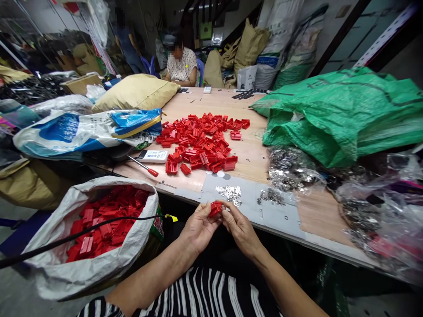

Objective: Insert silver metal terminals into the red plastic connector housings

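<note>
Held thing: red plastic part (215, 208), small and blocky, pinched between both hands over the front edge of the desk (320, 215).
Left grip (198, 229): clamped on the part's left side, fingers curled around it.
Right grip (241, 229): clamped on the part's right side; the fingertips (227, 208) press against it.
Axis: long axis seems tilted, lower left to upper right, lying between the grips; neither hand clearly nearer, both touching.
Body: striped black-and-white top (205, 295) just behind the part, toward the wearer.
Left of part: white woven sack (99, 277) filled with red parts (105, 220); black cable (66, 237) across it, yellow tag (171, 217) at its end.
Ahead of part: grey card sheet (251, 207) with small silver metal pieces (228, 194); beyond it, large pile of red parts (198, 141).
Right of part: silver pieces heaped (289, 169); clear plastic bag (380, 211); green woven sack (340, 114) farther off.
Ahead-left of part: red-handled screwdriver (152, 172); white printed box (152, 156); blue-and-white sack (86, 132); tan sack (135, 92).
Far end: co-worker (181, 66), seated, in a patterned top.
Text: no brand legible; white box print too small to read.
</note>
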Tool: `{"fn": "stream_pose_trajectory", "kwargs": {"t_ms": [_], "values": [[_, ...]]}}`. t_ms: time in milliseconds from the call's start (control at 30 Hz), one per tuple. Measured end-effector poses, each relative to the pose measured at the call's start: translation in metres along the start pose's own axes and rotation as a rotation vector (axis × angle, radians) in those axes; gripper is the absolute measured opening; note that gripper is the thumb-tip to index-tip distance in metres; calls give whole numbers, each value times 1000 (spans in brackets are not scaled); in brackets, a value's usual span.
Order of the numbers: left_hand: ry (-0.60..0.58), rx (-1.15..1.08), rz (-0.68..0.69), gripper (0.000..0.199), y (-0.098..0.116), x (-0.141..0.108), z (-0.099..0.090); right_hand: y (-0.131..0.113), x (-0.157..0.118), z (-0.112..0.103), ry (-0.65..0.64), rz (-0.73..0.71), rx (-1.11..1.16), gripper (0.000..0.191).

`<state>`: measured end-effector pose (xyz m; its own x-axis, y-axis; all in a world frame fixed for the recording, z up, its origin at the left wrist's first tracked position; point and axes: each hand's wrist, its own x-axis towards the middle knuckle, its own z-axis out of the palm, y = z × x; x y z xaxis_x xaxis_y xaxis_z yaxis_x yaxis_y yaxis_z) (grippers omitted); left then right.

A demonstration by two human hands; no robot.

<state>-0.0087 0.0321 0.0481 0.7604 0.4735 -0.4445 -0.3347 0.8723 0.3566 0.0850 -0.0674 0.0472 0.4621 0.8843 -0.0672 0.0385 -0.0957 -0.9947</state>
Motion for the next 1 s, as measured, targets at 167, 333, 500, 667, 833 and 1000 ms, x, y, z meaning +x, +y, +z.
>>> {"fn": "stream_pose_trajectory", "kwargs": {"t_ms": [167,333,500,667,833,1000], "values": [[-29,17,83,24,-3,-3,1,0,0,5,37,21,-9,47],[-20,45,182,29,-4,-5,6,2,1,11,76,23,56,51],[-25,58,232,29,-6,-6,8,7,2,19,99,35,200,55],[-25,55,209,29,-5,-5,7,10,4,19,118,59,279,55],[-19,17,148,26,-3,-3,6,8,7,12,55,96,335,58],[9,-30,82,19,-1,0,6,3,7,4,29,32,196,50]]}}
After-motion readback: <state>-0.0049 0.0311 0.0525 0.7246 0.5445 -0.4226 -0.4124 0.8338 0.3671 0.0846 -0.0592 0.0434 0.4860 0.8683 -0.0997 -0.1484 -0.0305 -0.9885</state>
